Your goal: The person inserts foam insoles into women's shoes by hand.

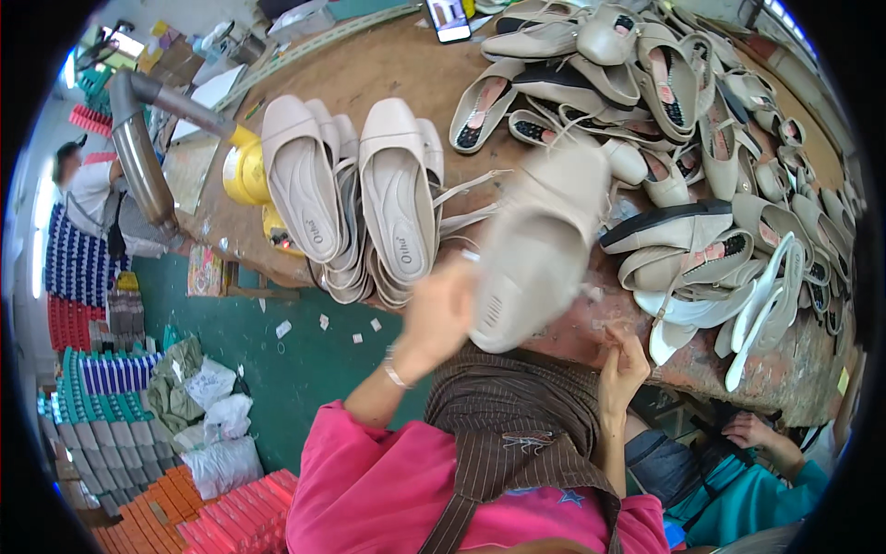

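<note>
My left hand point(441, 309) grips a beige shoe point(544, 268) by its heel side, the toe pointing away and blurred by motion. The shoe is held over the table's near edge. My right hand point(624, 367) is closed, fingers pinched together, beside the table edge below the shoe; what it holds, if anything, is too small to tell. Left of the held shoe stand two stacks of beige square-toed shoes, a left stack point(300, 180) and a right stack point(399, 185). White straps point(469, 220) stick out between the right stack and the held shoe.
A heap of beige shoes point(669, 83) covers the right of the brown table point(360, 69). White shoe parts point(764, 300) lie at its near edge. A yellow machine with a metal pipe point(245, 171) stands left. A co-worker's hand point(749, 431) is at lower right. Coloured boxes point(249, 517) fill lower left.
</note>
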A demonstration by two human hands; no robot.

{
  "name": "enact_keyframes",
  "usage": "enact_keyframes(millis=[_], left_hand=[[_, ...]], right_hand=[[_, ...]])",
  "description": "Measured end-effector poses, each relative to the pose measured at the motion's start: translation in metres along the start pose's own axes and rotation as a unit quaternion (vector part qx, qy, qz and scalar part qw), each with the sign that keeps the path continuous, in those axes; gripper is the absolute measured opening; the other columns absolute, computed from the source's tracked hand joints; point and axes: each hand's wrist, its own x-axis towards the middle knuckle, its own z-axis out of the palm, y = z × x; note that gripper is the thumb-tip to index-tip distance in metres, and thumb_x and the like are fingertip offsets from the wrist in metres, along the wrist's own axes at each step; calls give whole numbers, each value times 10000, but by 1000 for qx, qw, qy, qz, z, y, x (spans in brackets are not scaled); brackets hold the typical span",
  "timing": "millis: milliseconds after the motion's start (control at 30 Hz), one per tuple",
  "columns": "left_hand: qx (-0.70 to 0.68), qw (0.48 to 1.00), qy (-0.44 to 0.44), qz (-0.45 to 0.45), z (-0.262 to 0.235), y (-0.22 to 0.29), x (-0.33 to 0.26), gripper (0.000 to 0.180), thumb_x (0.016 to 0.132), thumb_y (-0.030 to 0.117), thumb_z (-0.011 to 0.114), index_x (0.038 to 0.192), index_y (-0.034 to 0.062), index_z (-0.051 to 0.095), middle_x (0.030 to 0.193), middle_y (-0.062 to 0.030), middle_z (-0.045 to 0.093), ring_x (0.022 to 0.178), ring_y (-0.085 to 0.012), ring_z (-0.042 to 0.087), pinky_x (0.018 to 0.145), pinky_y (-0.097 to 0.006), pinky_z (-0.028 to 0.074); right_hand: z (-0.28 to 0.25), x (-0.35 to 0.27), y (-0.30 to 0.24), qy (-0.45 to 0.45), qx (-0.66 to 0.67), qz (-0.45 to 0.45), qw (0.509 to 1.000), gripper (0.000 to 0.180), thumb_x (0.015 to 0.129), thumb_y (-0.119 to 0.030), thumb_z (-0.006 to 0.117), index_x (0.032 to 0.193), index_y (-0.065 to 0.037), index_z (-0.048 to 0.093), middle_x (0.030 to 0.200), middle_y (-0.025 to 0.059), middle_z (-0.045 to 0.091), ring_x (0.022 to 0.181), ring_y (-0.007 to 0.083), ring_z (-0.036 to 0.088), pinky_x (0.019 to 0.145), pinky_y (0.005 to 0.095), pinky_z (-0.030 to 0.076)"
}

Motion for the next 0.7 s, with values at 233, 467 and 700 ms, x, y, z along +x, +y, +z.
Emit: enact_keyframes(millis=[233, 467, 700], left_hand=[[381, 854, 354, -28, -134, -50, 82, 352, 981, 286, 539, 902, -47, 622, 747, -276, 620, 708, -464, 597, 638, -517, 447], [456, 847, 252, -106, -167, -130, 58, 434, 872, 385, 679, 1128, 35, 655, 882, -180, 674, 798, -372, 654, 680, -485, 488], [379, 841, 385, 40, -106, -43, 61, 388, 888, 258, 705, 1192, 27, 632, 1082, -110, 662, 833, -226, 631, 693, -353, 507]], right_hand=[[-3, 10, 1, 31, -37, -33, 998, 217, 887, 86, 524, 1018, 29, 687, 846, 125, 649, 798, 177, 623, 763, 279, 476], [-35, 61, 6, 246, -77, -44, 965, 179, 886, 23, 593, 1042, 4, 679, 887, 145, 656, 818, 246, 650, 749, 331, 503], [-58, 87, 5, 357, -29, 13, 934, 229, 867, -32, 654, 1094, -12, 625, 769, 69, 592, 562, 153, 529, 549, 288, 448]])
